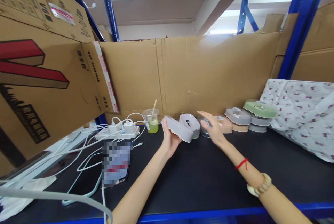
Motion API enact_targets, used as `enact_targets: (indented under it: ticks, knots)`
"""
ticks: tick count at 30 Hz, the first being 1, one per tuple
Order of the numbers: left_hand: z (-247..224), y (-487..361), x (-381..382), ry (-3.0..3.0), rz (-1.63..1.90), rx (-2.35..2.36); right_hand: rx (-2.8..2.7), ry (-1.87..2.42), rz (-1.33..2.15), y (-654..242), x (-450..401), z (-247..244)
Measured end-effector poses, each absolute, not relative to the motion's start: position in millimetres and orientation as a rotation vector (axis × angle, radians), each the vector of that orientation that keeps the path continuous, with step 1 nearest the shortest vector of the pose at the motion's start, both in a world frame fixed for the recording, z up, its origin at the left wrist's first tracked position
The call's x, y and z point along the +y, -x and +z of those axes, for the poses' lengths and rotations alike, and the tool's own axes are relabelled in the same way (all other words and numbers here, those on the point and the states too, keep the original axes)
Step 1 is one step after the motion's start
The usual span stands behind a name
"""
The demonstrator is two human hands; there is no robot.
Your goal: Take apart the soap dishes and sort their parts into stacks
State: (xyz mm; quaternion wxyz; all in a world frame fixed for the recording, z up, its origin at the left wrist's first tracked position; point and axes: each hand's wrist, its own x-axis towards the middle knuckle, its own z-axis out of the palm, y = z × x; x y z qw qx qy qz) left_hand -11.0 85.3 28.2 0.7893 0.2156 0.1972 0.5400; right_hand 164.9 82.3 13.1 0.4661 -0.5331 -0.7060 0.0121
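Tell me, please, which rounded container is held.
The pale grey container in the left hand: it alone is gripped and visibly tilted, while the other containers rest ungripped along the black tabletop.

Your two bare arms enter from the lower edge and converge near the centre of the frame. Your left forearm (148, 182) slants up and rightward from lower centre-left; its wrist is nearly straight. The left grip (171, 144) is closed, palm turned upward, thumb raised on the left side. Your right forearm (251, 171) runs up and leftward from the lower right. The right grip (214, 130), right of centre, is empty and unclenched, its fingers extended toward the upper left.
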Motion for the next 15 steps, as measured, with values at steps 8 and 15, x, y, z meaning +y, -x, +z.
enact_targets:
  ticks: [8, 15]
  knots:
    - [35, 13, 77, -0.423, 1.232, 0.382, -1.815, 0.958, 0.547, -105, 63, 7]
    - [36, 24, 91, -0.344, 1.161, 0.298, -1.403, 1.114, 0.416, -124, 91, 42]
